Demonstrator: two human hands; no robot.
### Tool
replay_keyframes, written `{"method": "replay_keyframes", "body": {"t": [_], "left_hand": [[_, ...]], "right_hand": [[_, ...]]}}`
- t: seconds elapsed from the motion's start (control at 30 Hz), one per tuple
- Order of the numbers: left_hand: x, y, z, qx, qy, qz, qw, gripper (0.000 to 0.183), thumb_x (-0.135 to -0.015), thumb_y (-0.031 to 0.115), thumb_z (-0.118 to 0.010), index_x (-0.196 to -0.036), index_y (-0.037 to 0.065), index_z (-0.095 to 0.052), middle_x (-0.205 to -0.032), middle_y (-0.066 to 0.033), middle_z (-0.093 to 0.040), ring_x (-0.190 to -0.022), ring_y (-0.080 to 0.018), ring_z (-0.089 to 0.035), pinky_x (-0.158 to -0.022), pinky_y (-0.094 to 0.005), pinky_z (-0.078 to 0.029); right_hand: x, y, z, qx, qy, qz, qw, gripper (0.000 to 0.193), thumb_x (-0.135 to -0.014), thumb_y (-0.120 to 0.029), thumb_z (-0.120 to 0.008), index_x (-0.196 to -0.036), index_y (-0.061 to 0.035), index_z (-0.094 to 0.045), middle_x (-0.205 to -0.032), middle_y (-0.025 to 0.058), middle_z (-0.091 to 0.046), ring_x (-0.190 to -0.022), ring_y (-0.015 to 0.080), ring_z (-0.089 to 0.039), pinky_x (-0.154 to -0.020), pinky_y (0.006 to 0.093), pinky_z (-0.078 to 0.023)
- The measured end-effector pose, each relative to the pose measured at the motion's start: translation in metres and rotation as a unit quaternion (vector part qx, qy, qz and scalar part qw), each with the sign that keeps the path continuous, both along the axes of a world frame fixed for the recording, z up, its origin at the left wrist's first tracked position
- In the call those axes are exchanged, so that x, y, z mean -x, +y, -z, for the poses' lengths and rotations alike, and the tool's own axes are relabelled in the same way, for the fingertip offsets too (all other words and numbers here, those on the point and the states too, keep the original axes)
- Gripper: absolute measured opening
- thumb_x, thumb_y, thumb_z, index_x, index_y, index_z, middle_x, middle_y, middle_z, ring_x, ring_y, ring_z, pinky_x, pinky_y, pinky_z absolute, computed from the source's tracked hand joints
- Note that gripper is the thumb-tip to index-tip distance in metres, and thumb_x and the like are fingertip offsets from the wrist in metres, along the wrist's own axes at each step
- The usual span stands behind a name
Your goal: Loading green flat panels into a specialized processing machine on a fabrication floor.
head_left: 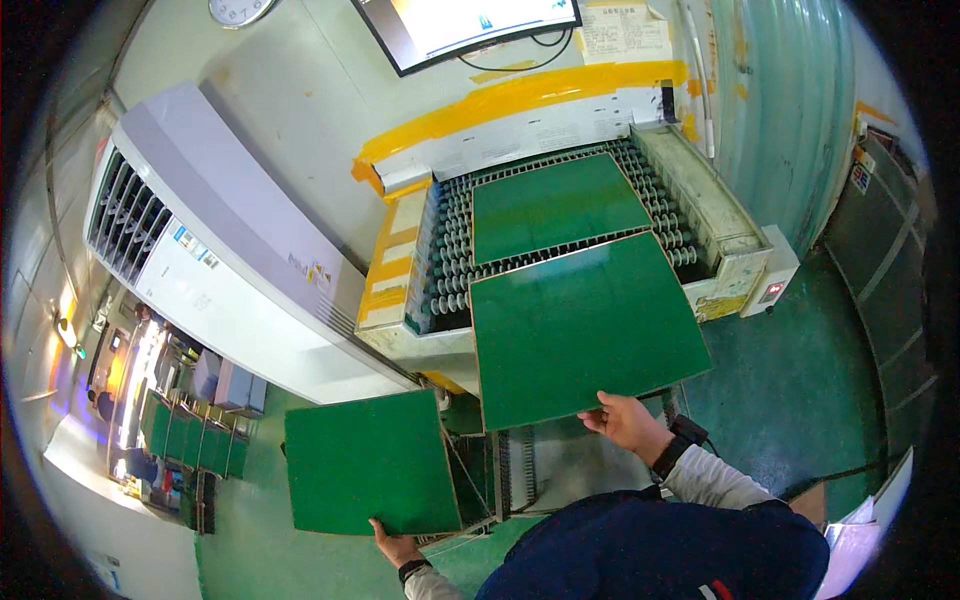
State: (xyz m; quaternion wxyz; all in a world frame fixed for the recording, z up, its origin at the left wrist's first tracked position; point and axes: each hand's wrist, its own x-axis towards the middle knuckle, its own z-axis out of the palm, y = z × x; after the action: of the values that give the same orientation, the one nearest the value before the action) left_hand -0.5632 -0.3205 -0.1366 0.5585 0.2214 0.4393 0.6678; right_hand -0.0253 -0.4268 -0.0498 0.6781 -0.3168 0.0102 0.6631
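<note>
My right hand (632, 430) pinches the near edge of a flat green board (590, 320), thumb on top. That board's far end reaches the front of the roller conveyor (678, 215). Down to the left, my left hand (397, 548) grips the near edge of a second green board (370, 465), its thumb over the edge and its other fingers mostly hidden beneath. A third green board (555, 205) lies flat on the conveyor's rollers, just beyond the board in my right hand.
A metal rack (510, 470) stands below the boards, in front of me. Left of the conveyor is a tall white air conditioner (240, 230). A screen (470, 30) hangs on the wall above. A dark panel (885, 270) leans at the far right, and a small control box (772, 280) sits at the conveyor's right corner.
</note>
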Motion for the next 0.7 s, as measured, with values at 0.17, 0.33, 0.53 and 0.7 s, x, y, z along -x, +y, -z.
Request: {"method": "replay_keyframes", "body": {"t": [0.17, 0.33, 0.53, 0.7], "left_hand": [[0.012, 0.008, 0.027, 0.031, -0.023, -0.006, 0.999, 0.049, -0.093, 0.043, -0.061, -0.124, 0.006, -0.058, -0.122, -0.0083, -0.062, -0.105, -0.0294, -0.058, -0.089, -0.0482, -0.048], [-0.008, -0.001, 0.011, 0.073, -0.046, 0.042, 0.995, 0.049, -0.094, 0.039, -0.06, -0.129, 0.005, -0.054, -0.126, -0.0113, -0.059, -0.111, -0.0315, -0.057, -0.096, -0.0503, -0.046], [-0.02, -0.007, 0.002, 0.067, -0.078, 0.092, 0.99, 0.05, -0.093, 0.039, -0.062, -0.128, 0.006, -0.055, -0.127, -0.0123, -0.059, -0.112, -0.0326, -0.056, -0.094, -0.0526, -0.047], [-0.028, -0.005, -0.006, 0.068, -0.086, 0.086, 0.99, 0.049, -0.093, 0.039, -0.062, -0.127, 0.005, -0.055, -0.127, -0.012, -0.059, -0.112, -0.0324, -0.057, -0.094, -0.052, -0.047]], "right_hand": [[-0.002, 0.007, -0.005, -0.033, 0.015, -0.002, 0.999, 0.028, -0.097, -0.021, -0.057, -0.115, -0.0006, -0.055, -0.11, 0.0153, -0.061, -0.096, 0.0296, -0.063, -0.084, 0.0386, -0.054], [-0.009, 0.014, -0.008, -0.007, -0.014, 0.018, 1.0, 0.023, -0.096, -0.019, -0.059, -0.107, 0.0003, -0.055, -0.104, 0.0168, -0.06, -0.094, 0.0299, -0.063, -0.084, 0.0389, -0.054], [-0.01, 0.02, -0.012, -0.026, -0.012, 0.03, 0.999, 0.021, -0.096, -0.018, -0.059, -0.105, -0.0001, -0.054, -0.103, 0.0165, -0.059, -0.096, 0.0307, -0.062, -0.084, 0.039, -0.054], [-0.015, 0.027, -0.001, -0.012, -0.016, 0.024, 1.0, 0.023, -0.095, -0.02, -0.058, -0.112, -0.0046, -0.057, -0.11, 0.0134, -0.063, -0.098, 0.0275, -0.062, -0.085, 0.0379, -0.053]]}}
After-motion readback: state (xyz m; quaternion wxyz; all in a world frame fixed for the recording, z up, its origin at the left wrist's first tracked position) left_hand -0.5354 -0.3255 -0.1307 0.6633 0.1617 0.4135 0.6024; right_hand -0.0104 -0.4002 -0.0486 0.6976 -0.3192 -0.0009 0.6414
